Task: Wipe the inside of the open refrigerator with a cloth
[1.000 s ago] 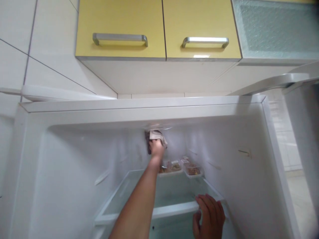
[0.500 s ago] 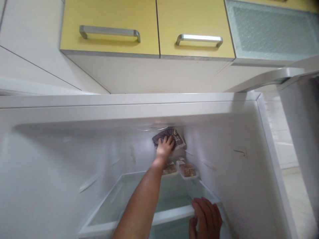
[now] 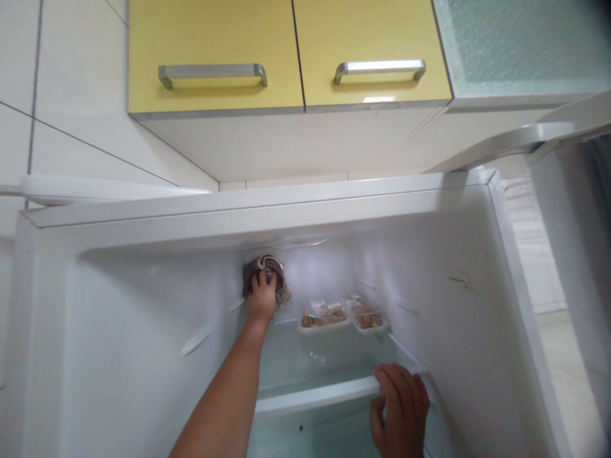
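Deep inside the refrigerator, my left hand (image 3: 262, 298) presses a dark patterned cloth (image 3: 271, 263) against the back wall near the left corner. Its fingers are curled into the bunched cloth. My right hand (image 3: 403, 404) rests at the right end of the glass shelf's white front edge (image 3: 317, 394), fingers hooked over it and thumb below. Toward the back of that shelf are two clear food packs, a wider pack (image 3: 324, 316) and a smaller pack (image 3: 367, 318) to its right.
White side walls of the refrigerator (image 3: 143, 324) carry moulded shelf ribs. The refrigerator door (image 3: 568, 210) stands open at the right. Overhead hang yellow cabinets (image 3: 214, 38) with metal handles. A small dark speck (image 3: 301, 428) shows below the shelf's front edge.
My left hand has carried the cloth leftward along the back wall, from the right corner to the left, uncovering the food packs. The right hand keeps its place on the shelf edge.
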Available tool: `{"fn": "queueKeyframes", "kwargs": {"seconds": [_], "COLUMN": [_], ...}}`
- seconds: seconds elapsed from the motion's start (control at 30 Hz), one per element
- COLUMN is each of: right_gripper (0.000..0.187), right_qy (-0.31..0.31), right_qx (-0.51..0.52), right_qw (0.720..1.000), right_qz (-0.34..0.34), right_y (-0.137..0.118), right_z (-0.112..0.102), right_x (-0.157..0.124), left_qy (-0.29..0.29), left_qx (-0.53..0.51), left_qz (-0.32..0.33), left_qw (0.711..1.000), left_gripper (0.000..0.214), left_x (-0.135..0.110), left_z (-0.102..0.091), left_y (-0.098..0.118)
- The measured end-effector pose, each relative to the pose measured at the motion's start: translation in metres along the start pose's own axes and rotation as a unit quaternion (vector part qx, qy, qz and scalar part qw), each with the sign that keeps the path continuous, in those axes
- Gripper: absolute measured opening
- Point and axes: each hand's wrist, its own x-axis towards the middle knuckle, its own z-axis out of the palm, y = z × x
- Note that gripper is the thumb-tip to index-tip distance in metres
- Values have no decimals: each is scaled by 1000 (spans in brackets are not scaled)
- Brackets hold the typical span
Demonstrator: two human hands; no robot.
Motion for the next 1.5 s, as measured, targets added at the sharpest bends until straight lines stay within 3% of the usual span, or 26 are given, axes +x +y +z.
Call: {"fn": "queueKeyframes", "kwargs": {"seconds": [0.2, 0.37, 0.57, 0.73, 1.0, 1.17, 1.3, 1.4, 1.5], "right_gripper": [39, 39, 43, 47, 61, 69, 73, 75, 82], "right_qy": [-10, -27, -48, -64, -122, -157, -189, -223, -232], "right_qx": [0, 0, 7, 14, 33, 69, 79, 90, 124], "right_qw": [1000, 999, 999, 998, 991, 984, 977, 970, 963], "right_qz": [21, 44, 24, 27, 40, 52, 51, 46, 59], "right_y": [-7, -13, -10, -12, -16, -17, -18, -19, -23], "right_z": [-5, -11, -18, -24, -43, -59, -69, -80, -103], "right_x": [7, 10, 12, 14, 25, 34, 42, 49, 43], "left_qy": [-66, -154, -243, -285, -286, -261, -201, -136, -122], "left_qx": [13, 21, 34, 37, -19, -72, -128, -226, -372], "left_qz": [43, 99, 113, 106, 128, 100, 52, -19, -116], "left_qw": [997, 983, 963, 952, 949, 958, 970, 964, 913], "left_gripper": [47, 46, 44, 38, 33, 35, 38, 44, 44], "left_x": [-11, -25, -39, -53, -93, -130, -171, -228, -306], "left_z": [-9, -11, -23, -49, -117, -161, -187, -185, -171], "left_y": [12, 19, 23, 21, -4, -20, -20, -13, -1]}}
